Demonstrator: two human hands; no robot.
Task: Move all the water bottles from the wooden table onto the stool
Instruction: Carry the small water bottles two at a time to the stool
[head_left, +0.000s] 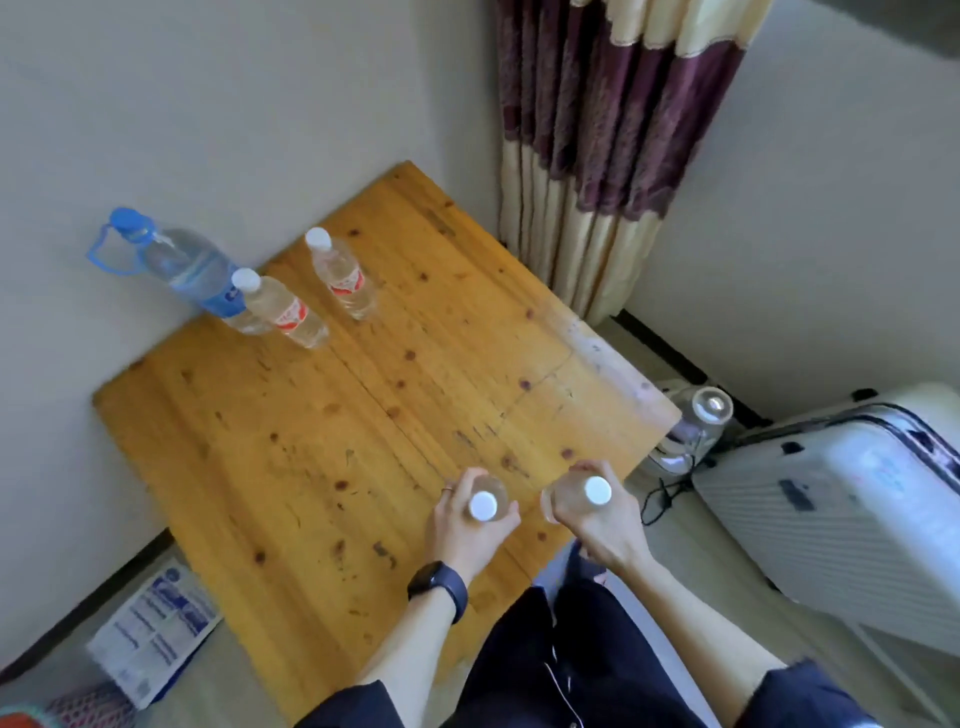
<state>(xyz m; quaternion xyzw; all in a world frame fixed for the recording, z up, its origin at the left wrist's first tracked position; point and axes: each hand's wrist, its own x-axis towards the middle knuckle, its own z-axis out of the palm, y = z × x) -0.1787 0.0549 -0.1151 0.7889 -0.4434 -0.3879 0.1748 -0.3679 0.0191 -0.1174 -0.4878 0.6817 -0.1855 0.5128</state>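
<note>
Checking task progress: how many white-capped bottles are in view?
4: one in the left hand, one in the right hand, two standing at the table's far left. None seems hidden.

Soft daylight, slight blur, wide-angle warp

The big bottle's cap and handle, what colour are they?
Blue, seen in the head view: the big bottle stands at the table's far-left edge.

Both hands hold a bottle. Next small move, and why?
Probably lift both clear of the table and turn to find the stool, which isn't in view. Left hand and right hand each already grip a bottle from above.
</note>
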